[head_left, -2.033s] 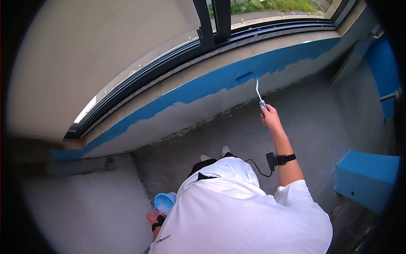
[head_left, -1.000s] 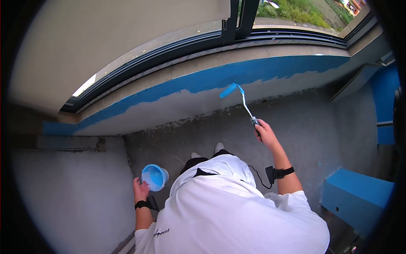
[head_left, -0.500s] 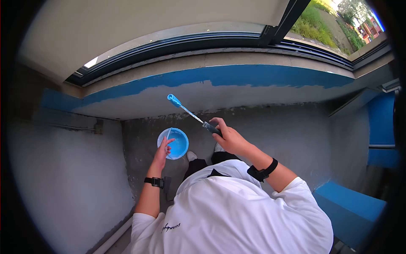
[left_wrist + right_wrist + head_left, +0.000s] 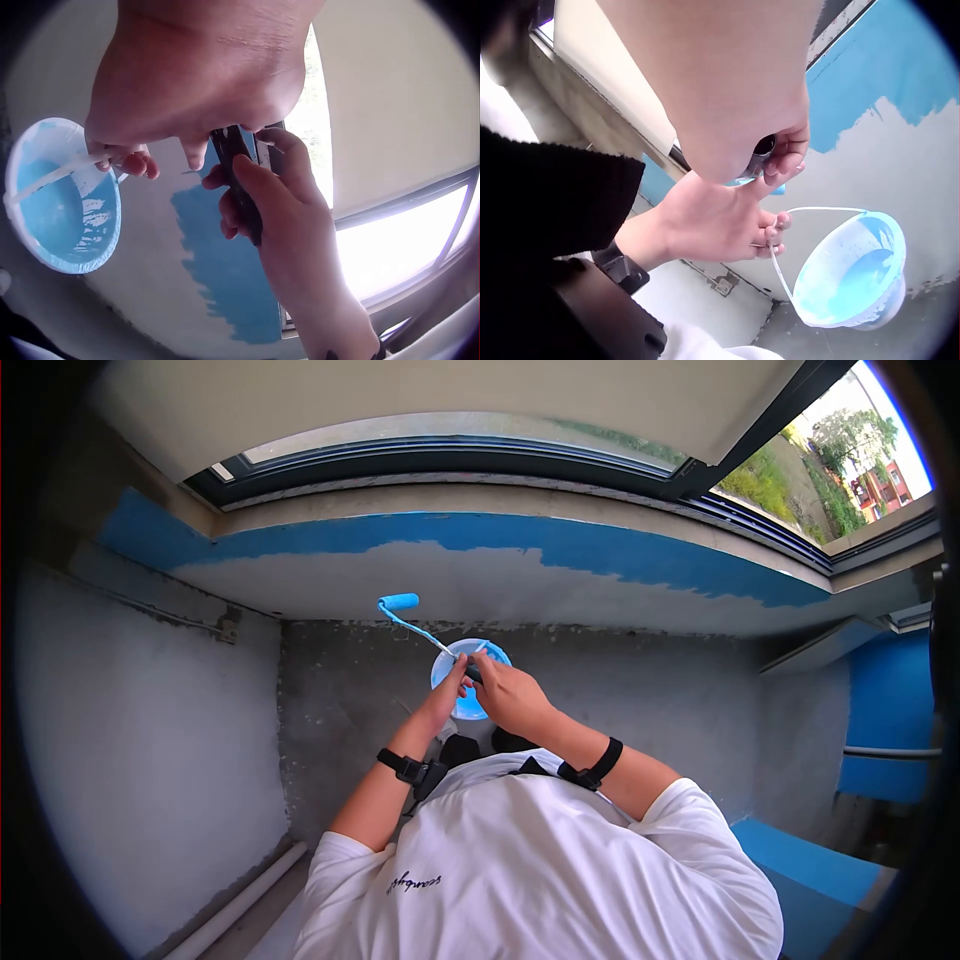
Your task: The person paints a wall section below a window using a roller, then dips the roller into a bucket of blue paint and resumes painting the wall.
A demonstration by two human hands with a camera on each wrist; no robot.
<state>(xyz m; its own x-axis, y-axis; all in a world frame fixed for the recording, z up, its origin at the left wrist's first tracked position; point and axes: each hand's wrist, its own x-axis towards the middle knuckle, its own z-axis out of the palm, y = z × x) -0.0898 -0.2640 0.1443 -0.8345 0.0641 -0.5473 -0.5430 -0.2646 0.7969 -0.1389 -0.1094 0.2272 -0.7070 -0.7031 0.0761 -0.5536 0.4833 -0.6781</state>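
Note:
A paint roller with a blue-coated sleeve and bent metal rod points up and left, in front of the low wall. My right hand grips its black handle. My left hand meets the right one at the front of that handle, thumb and forefinger beside it. The left hand's other fingers hook the white bail of a small bucket. Blue paint coats the inside of this bucket, which hangs tilted below the hands. In the head view, both hands partly hide the bucket.
The low wall ahead has a ragged band of blue paint under the window ledge. A grey wall stands at the left, white pipes at its foot. A blue block is at right.
The roller has come off the wall and swung left and toward the body with the right hand. The left hand has brought the bucket forward and right, and the hands now meet.

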